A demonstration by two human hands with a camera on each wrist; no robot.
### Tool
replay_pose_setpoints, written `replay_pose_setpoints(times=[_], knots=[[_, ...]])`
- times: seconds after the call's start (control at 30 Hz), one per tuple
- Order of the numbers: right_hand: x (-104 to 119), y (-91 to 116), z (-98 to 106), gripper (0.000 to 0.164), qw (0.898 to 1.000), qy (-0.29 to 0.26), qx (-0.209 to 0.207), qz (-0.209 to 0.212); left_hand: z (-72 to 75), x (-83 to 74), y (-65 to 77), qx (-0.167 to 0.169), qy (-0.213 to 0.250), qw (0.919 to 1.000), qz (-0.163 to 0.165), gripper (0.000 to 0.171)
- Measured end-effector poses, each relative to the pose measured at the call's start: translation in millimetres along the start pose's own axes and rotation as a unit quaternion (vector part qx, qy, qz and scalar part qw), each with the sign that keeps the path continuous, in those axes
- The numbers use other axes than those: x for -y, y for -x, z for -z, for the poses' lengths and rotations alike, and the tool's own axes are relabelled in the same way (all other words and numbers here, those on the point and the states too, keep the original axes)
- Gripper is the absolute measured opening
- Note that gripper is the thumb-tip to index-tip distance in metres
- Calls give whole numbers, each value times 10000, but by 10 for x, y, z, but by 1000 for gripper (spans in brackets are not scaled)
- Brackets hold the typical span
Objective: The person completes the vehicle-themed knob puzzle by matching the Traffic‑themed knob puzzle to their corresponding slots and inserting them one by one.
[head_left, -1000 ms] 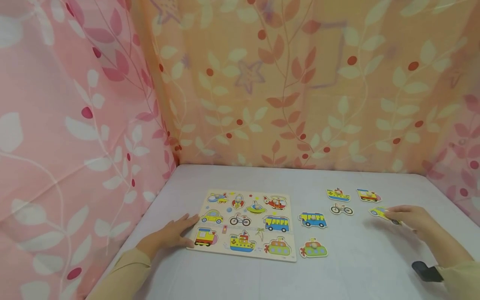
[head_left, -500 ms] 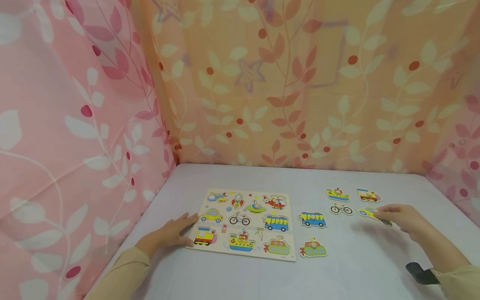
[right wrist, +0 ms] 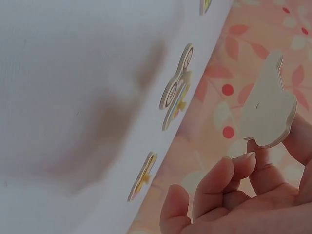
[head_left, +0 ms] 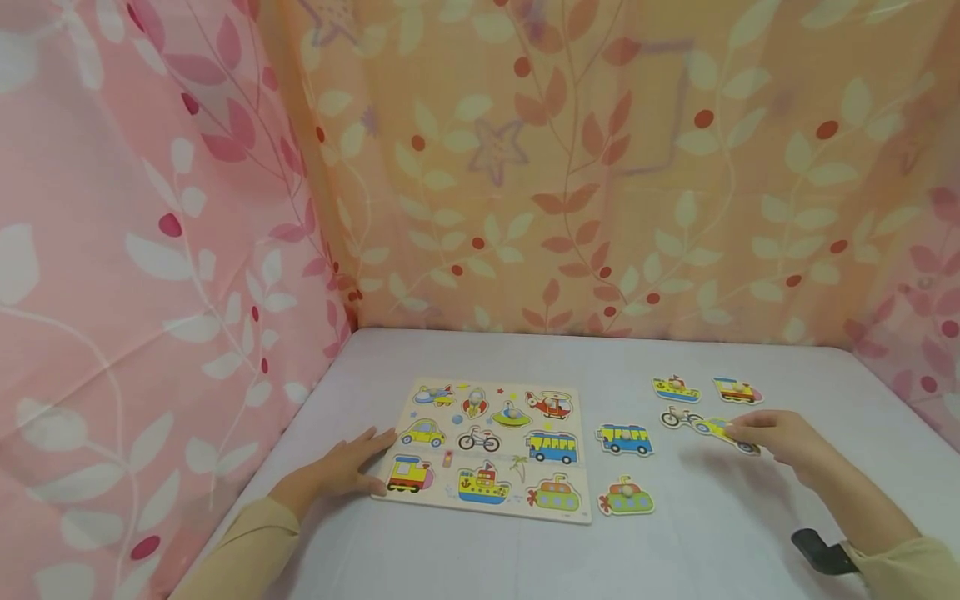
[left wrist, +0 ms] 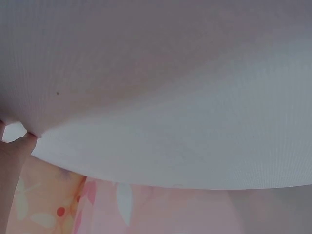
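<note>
Your right hand (head_left: 783, 439) pinches the car (head_left: 717, 429) above the table (head_left: 712, 525), presumably by its hidden knob. Your left hand (head_left: 341, 468), thumb and fingers apart, touches the board (head_left: 513, 447) edge, seemingly to steady it.

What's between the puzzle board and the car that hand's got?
Two loose pieces: the head view shows the blue bus piece beside the puzzle board, then the bicycle piece, nearer the yellow car in the right hand.

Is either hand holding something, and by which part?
The right hand holds the yellow car from its printed side, exact grip hidden; the left hand touches the board.
</note>
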State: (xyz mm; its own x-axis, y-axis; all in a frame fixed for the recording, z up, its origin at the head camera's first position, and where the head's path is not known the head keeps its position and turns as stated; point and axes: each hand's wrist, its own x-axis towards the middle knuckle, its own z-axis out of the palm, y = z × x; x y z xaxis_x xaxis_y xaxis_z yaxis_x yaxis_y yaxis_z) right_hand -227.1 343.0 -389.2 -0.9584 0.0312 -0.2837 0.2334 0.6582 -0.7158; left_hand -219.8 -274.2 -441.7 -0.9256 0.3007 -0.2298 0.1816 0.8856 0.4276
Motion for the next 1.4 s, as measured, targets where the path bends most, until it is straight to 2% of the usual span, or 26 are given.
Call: replay_pose_setpoints(times=[0.3, 0.57, 0.8, 0.97, 1.17, 1.27, 1.4], knots=[[136, 42, -145, 59, 9999, 65, -85, 117, 5, 0, 23, 17, 37, 10000, 3, 92], [258, 40, -243, 50, 9988, 250, -296, 288, 21, -7, -19, 0, 22, 10000, -19, 92], [348, 26, -318, 45, 9989, 213, -224, 361, 0, 0, -36, 20, 93, 10000, -26, 92], [397, 22, -375, 45, 9983, 211, -190, 516, 5, -17, -22, -18, 160, 9999, 31, 92], [413, 6, -433, 47, 9985, 159, -129, 512, -1, -27, -25, -22, 151, 9999, -5, 91], [447, 1, -472, 47, 9983, 147, -114, 550, -5, -9, -29, -9, 137, 9999, -61, 91], [513, -25, -528, 44, 9979, 159, -143, 618, -5, 14, -12, -20, 112, 9999, 20, 92]])
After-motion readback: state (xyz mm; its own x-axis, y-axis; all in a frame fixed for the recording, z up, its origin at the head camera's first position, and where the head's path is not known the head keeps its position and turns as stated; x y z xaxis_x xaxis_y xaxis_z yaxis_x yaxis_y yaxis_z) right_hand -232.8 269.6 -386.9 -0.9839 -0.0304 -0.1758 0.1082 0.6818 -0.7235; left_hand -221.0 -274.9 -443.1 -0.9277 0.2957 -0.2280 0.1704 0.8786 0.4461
